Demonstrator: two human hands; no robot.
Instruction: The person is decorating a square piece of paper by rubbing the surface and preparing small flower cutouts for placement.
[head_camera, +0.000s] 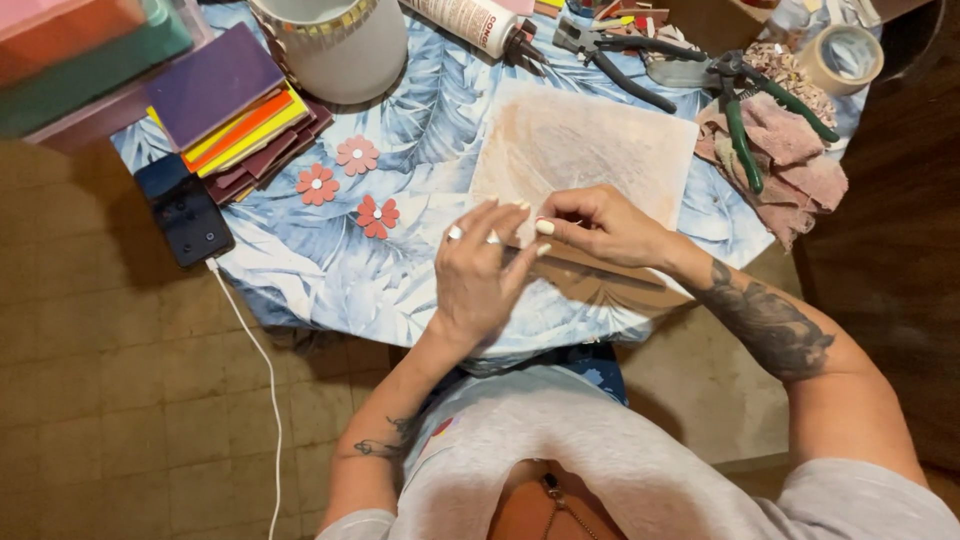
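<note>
While both hands meet over the near edge of the pale square board (590, 140), the left hand (478, 280) is loosely spread, ringed fingers fanned and fingertips just touching the right; the right hand (598, 222) is curled with thumb and forefinger pinched together, apparently on something very small, though what it grips is too tiny to make out. That board lies on the leaf-print tablecloth (330, 260), partly overhanging the table's near side. Three small pink flower pieces (348, 185) sit left of the hands, near a stack of coloured sheets (235, 110). Judging from this, the pinched bit could slip and vanish on the busy cloth or floor, and leaning on the overhanging board could tip it. Green-handled nippers (745, 110) lie well apart on a rag (790, 160)
</note>
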